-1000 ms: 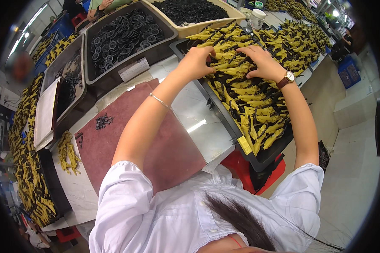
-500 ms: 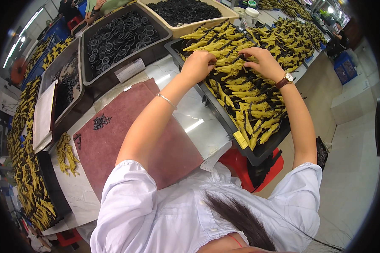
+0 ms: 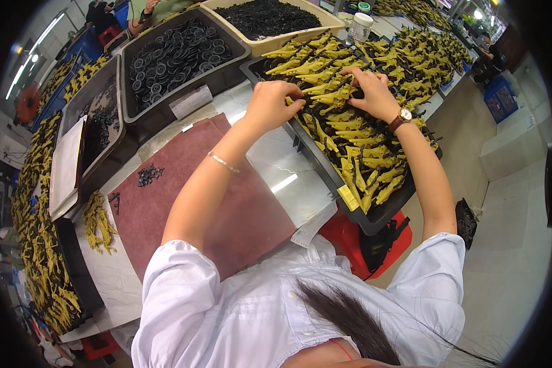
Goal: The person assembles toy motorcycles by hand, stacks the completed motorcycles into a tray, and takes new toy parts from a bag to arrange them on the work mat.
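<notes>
My left hand (image 3: 272, 105) hovers at the left rim of a dark tray (image 3: 325, 176). Its fingers are bent, with a small gap to the thumb and nothing visible between them. Over the upper middle of the same tray is my right hand (image 3: 374, 93), its thumb and fingers apart around the yellow and black parts. Rows of these slim yellow plastic parts with black pieces (image 3: 349, 124) fill the tray. Parts under the right fingers are partly hidden, so contact there is hard to make out.
Left of the tray lies a dark red mat (image 3: 184, 202) with a small pile of black pieces (image 3: 148, 176). Loose yellow parts (image 3: 98, 224) lie beside it. Behind stand a bin of black wheels (image 3: 178, 58) and a cream bin (image 3: 334, 27). A red stool (image 3: 398, 245) is below the tray.
My left hand has drawn back left and slightly down, away from the parts towards the tray's rim. My right hand has shifted slightly left, its fingers spread over the parts.
</notes>
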